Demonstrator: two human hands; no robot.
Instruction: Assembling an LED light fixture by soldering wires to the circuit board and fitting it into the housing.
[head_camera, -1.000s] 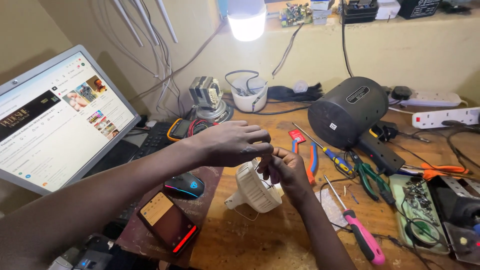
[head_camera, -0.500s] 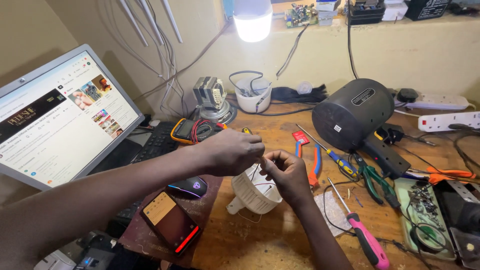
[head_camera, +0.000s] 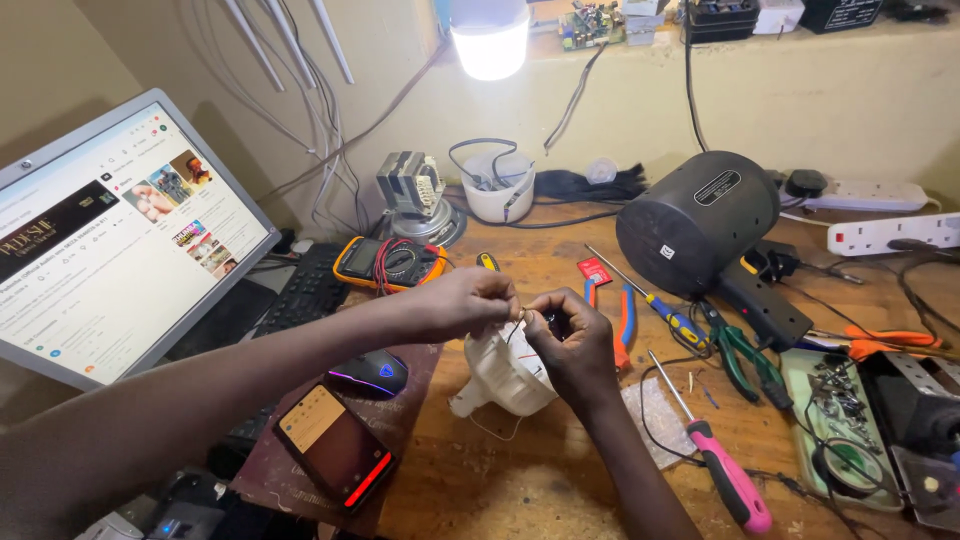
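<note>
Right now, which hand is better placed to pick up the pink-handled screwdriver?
Right hand: the pink-handled screwdriver lies on its side of the white plastic bulb housing; the left hand would have to cross over.

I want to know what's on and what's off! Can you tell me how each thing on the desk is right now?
lamp: lit.
monitor: on, showing a web page.
phone: screen lit, lying flat.
mouse: glowing.
multimeter: lying flat, leads coiled on top.
white lamp housing: lying on its side.
left hand: pinching a thin wire.
right hand: pinching the same wire.
pink screwdriver: lying loose.
</note>
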